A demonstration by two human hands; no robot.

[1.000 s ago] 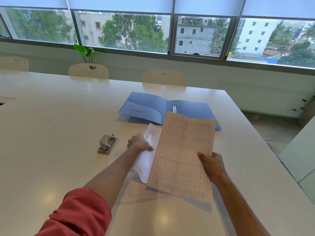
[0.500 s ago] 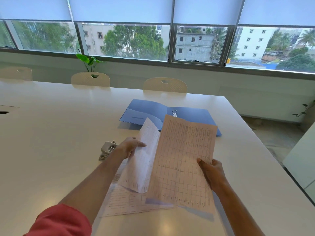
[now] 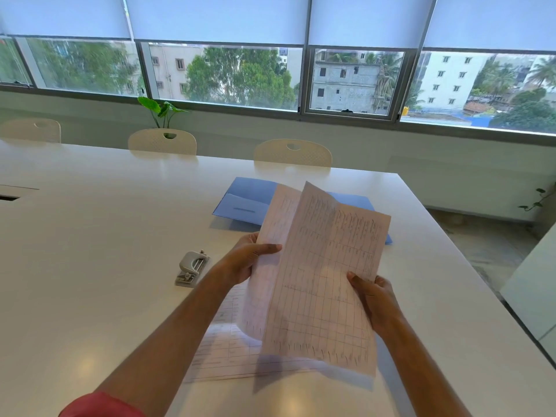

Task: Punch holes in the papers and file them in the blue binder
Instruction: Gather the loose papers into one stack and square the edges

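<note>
Table (image 3: 90, 236), white and glossy, beneath wide windows (image 3: 240, 76)

arms: we reach both bare forearms forward over the table, a red sleeve (image 3: 102, 406) at our left elbow | left hand (image 3: 246, 258): raised, thumb across the front, pinching a sheet's left edge | right hand (image 3: 374, 297): lower, thumb on the front, gripping a sheet's right edge

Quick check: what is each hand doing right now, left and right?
Left hand: closed on the rear sheet.
Right hand: closed on the front sheet.
</note>
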